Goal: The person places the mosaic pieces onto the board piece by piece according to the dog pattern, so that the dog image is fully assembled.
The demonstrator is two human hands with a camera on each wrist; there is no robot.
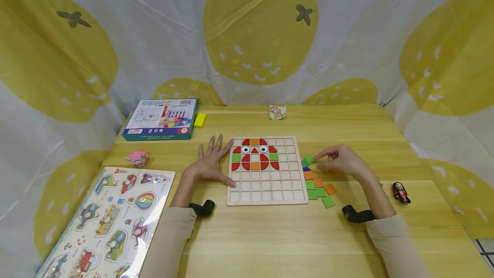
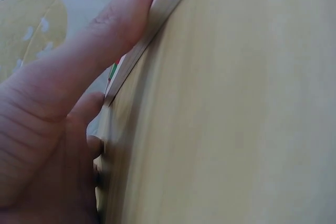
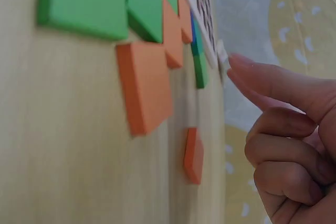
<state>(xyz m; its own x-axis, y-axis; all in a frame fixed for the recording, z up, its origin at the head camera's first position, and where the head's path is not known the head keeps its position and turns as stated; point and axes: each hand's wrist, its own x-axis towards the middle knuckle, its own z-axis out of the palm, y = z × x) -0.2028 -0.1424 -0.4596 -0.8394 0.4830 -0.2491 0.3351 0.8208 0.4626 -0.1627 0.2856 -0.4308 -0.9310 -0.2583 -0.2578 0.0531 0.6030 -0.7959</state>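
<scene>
A wooden grid board lies flat in the middle of the table, with red, orange, green and eye-marked tiles forming an owl-like figure in its upper left cells. My left hand is spread at the board's left side, thumb and index finger touching its edge. To the right of the board, my right hand hovers by some green tiles. Its thumb and index finger reach out with no tile visible between them; the other fingers are curled in. An orange tile lies on the table below that hand.
More loose green and orange tiles lie along the board's right edge, with a bit of blue. Left are a puzzle board, a pink toy, a toy box and a yellow block. A patterned paper and a small doll lie farther off.
</scene>
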